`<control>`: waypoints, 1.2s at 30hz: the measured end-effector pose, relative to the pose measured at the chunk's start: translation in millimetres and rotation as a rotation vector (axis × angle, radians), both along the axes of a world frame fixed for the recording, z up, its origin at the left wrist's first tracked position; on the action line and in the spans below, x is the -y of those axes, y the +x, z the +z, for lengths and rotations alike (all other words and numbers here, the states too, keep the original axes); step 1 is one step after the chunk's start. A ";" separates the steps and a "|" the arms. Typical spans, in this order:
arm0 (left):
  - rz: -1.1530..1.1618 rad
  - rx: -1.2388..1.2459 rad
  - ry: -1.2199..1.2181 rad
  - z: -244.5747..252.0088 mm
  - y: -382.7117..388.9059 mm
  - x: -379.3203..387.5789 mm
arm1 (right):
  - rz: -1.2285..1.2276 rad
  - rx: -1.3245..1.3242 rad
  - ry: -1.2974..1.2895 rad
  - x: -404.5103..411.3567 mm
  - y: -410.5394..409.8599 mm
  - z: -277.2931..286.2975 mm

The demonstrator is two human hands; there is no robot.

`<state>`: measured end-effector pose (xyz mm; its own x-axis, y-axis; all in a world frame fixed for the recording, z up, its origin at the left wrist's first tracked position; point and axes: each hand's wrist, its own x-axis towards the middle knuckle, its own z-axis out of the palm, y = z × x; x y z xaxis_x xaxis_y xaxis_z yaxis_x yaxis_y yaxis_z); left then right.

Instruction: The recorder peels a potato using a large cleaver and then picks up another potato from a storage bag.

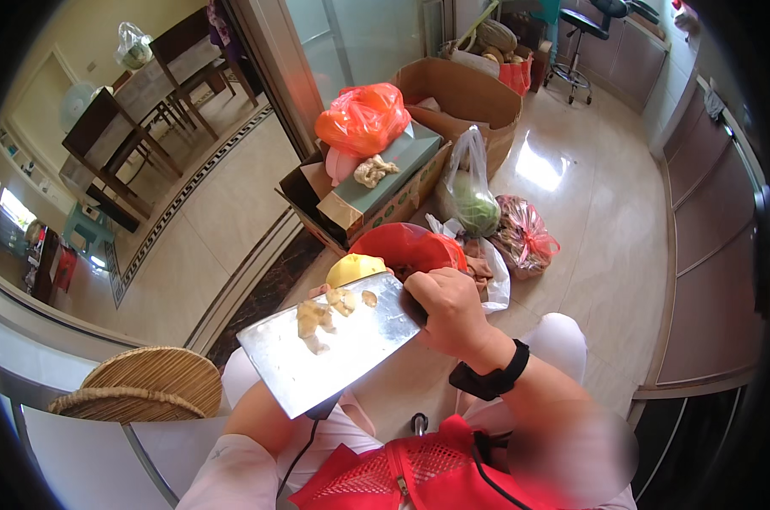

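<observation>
My right hand (447,312) grips the dark handle of a broad metal cleaver (353,357), whose blade slants down to the left. Several scraps of brown peel (315,319) cling to the upper part of the blade. Just beyond its upper edge shows a yellow, peeled, potato-like vegetable (354,269). My left hand (319,291) holds it, mostly hidden behind the blade with only a few fingertips in sight. Past the vegetable stands a red plastic basin or bag (404,245), its inside partly hidden by the cleaver and hand.
Beyond stand a cardboard box (385,210) bearing a red plastic bag (363,118) and a large open carton (468,95). A bagged green cabbage (477,204) and another filled bag (525,239) sit right of the basin. Woven round trays (155,376) lean at left.
</observation>
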<state>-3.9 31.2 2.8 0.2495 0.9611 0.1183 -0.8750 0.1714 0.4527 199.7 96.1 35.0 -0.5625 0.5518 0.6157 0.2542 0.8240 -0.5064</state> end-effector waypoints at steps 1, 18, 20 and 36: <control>0.007 -0.008 -0.015 -1.3 -1.7 1.2 | 0.014 0.017 0.036 -0.2 -0.5 1.9; 0.146 -0.066 -0.213 -24.8 -15.4 10.3 | -0.020 0.022 0.035 4.2 -3.1 -4.9; 0.166 -0.036 -0.273 -28.0 -16.6 10.3 | -0.069 0.012 0.031 5.2 -3.6 -4.4; 0.199 -0.216 -0.214 -39.0 -18.3 4.7 | -0.132 0.035 -0.047 7.4 -3.0 -15.2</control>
